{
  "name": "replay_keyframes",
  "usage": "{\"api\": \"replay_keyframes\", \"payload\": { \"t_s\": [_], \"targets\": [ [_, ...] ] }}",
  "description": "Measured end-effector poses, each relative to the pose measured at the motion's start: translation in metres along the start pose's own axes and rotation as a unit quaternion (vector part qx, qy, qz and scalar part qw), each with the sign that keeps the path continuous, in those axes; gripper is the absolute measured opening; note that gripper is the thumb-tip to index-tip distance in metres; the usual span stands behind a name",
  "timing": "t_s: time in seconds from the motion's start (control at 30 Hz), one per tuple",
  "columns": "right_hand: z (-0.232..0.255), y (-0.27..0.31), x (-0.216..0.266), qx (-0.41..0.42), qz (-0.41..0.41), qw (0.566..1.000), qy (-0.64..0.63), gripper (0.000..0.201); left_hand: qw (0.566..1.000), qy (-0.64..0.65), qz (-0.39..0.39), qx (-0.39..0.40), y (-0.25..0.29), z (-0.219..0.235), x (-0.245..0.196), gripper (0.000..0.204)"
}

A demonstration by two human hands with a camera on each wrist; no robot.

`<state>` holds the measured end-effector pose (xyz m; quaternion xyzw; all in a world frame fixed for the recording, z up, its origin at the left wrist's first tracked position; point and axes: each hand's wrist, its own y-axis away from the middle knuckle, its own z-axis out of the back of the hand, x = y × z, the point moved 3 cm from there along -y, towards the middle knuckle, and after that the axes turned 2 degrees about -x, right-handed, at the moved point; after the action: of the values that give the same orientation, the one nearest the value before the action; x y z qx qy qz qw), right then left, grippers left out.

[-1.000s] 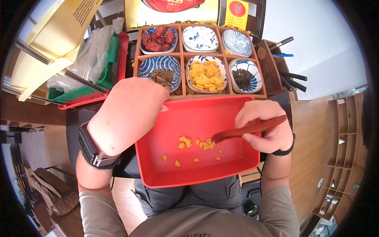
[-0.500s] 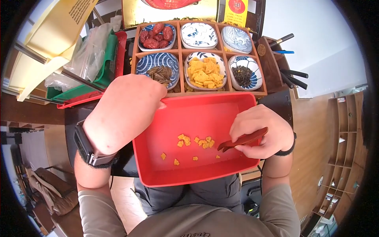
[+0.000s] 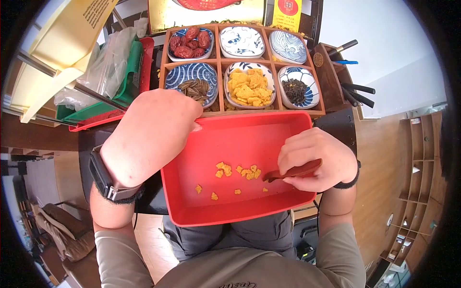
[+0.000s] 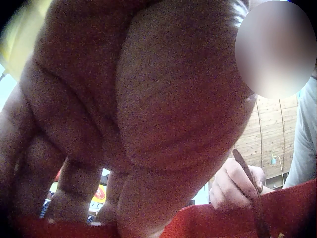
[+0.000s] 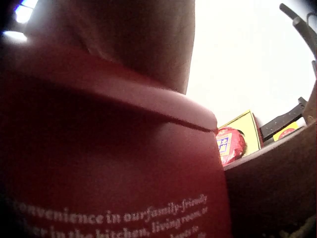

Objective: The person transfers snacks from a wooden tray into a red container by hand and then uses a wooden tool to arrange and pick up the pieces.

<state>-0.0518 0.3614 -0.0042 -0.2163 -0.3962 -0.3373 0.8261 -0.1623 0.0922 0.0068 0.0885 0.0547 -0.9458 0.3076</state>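
My left hand point(image 3: 151, 137) grips the red plastic tray point(image 3: 240, 211) by its back left rim, thumb on the inside, as the left wrist view also shows. In my right hand point(image 3: 319, 158) are reddish-brown wooden tweezers point(image 3: 302, 170), pinched between thumb and fingers over the tray's right side. Their tips point left, close to a small cluster of yellow crumbly pieces point(image 3: 249, 174) on the tray floor. More yellow bits point(image 3: 214, 196) lie scattered to the left and front. The right wrist view has mostly the tray's printed outer wall point(image 5: 114, 173).
Behind the tray stands a divided wooden box point(image 3: 221, 86) with small dishes: red dates point(image 3: 183, 52), brown seed-like pieces point(image 3: 194, 89), yellow chunks point(image 3: 249, 88) and dark leaves point(image 3: 295, 92). A green bin point(image 3: 129, 91) is at left, a wooden pen holder point(image 3: 329, 72) at right.
My right hand has drawn the tweezers back right and lower, away from the middle cluster, and a crumb near the tips is no longer seen. The tray has shifted slightly left; my left hand keeps its grip.
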Motion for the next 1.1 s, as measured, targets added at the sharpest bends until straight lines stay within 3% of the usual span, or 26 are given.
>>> {"api": "replay_keyframes", "payload": {
  "t_s": [0.93, 1.1],
  "targets": [
    [0.000, 0.002, -0.001, -0.002, 0.020, 1.000, -0.001, 0.019, 1.000, -0.002, -0.002, -0.006, 0.000, 0.001, -0.001, 0.015],
    [0.011, 0.007, 0.003, -0.096, 0.038, 0.994, -0.041, 0.021, 1.000, -0.002, -0.002, -0.001, 0.000, -0.001, 0.000, 0.015]
  ]
}}
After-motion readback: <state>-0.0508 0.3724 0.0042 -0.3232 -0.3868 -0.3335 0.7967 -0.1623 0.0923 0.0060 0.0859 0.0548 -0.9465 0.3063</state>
